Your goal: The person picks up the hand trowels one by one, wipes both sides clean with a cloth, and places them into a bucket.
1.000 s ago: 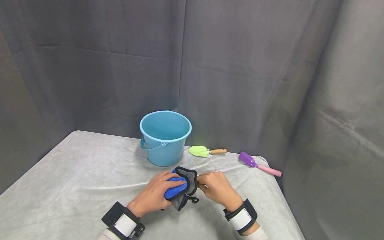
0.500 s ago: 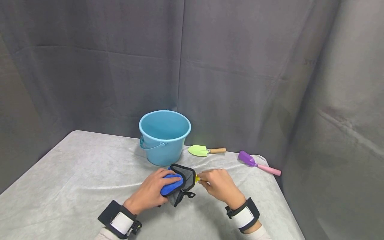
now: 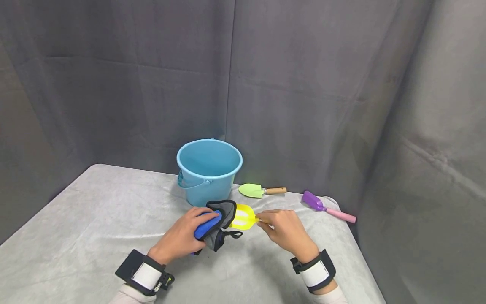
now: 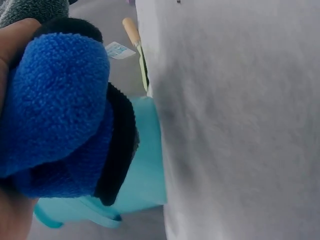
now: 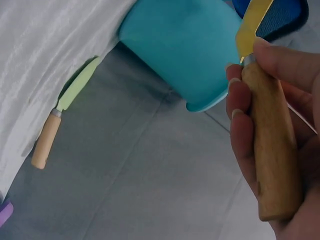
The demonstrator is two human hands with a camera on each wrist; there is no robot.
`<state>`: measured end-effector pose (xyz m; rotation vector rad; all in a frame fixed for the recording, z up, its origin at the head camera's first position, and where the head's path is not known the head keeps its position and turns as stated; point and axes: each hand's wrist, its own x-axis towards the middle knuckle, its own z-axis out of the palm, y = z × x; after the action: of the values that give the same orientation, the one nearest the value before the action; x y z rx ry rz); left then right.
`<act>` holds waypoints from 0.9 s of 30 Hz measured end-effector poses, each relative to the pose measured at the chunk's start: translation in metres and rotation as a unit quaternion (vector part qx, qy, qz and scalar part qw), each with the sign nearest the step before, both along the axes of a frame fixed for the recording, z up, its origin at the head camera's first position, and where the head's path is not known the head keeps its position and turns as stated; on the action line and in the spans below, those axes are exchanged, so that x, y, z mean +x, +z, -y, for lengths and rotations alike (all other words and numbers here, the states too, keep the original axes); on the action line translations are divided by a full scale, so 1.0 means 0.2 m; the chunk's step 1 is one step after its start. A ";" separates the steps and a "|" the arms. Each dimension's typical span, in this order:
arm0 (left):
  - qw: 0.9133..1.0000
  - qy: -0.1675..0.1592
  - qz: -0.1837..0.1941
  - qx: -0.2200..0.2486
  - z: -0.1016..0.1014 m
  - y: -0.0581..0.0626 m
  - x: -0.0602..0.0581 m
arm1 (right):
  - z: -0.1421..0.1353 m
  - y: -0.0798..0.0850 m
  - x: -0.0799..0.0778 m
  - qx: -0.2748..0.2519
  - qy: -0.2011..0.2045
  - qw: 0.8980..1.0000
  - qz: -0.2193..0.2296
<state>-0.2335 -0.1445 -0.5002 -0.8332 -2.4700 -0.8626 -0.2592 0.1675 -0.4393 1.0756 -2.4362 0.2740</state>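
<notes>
My left hand (image 3: 181,235) grips a folded blue and grey cloth (image 4: 60,100) with black edging; a small black loop hangs from it in the head view. My right hand (image 3: 285,228) holds a small yellow shovel (image 3: 244,216) by its wooden handle (image 5: 272,145), fingers curled round it and thumb near the metal collar. The shovel's blade points left, and the cloth overlaps its tip. Both things are held above the table, in front of the blue bucket.
A light blue bucket (image 3: 209,183) with its handle down stands at the table's back edge. To its right lie a light green trowel (image 3: 251,191) with a wooden handle and a purple shovel (image 3: 313,201) with a pink handle. Grey curtains (image 3: 303,84) hang behind the pale cloth-covered table (image 3: 95,219).
The cloth in my left hand has moved left and a little up, away from the right hand. The yellow blade, earlier covered by the cloth, now shows between the hands.
</notes>
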 end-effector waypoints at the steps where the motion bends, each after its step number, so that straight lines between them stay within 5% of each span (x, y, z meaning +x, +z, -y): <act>1: 1.000 0.002 0.008 0.003 0.01 -0.01 0.00 | -0.01 0.00 0.00 -0.007 0.001 1.000 0.004; 7: 0.998 0.009 0.063 0.027 0.06 -0.06 -0.02 | -0.05 0.04 0.01 -0.075 0.013 0.996 0.037; 16: 0.981 -0.049 0.101 0.157 0.00 -0.05 -0.03 | -0.02 0.06 0.03 -0.141 0.038 0.987 0.059; 20: 0.960 -0.044 0.153 0.231 -0.05 -0.03 0.00 | 0.03 0.03 0.04 -0.149 0.049 0.986 0.062; 27: 0.905 -0.014 0.218 0.366 -0.13 0.05 0.05 | 0.14 -0.03 0.07 -0.179 0.085 0.979 0.040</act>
<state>-0.2232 -0.1188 -0.4912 -0.4236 -2.1523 -1.9881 -0.2456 0.1392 -0.4448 1.1231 -2.2452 0.7916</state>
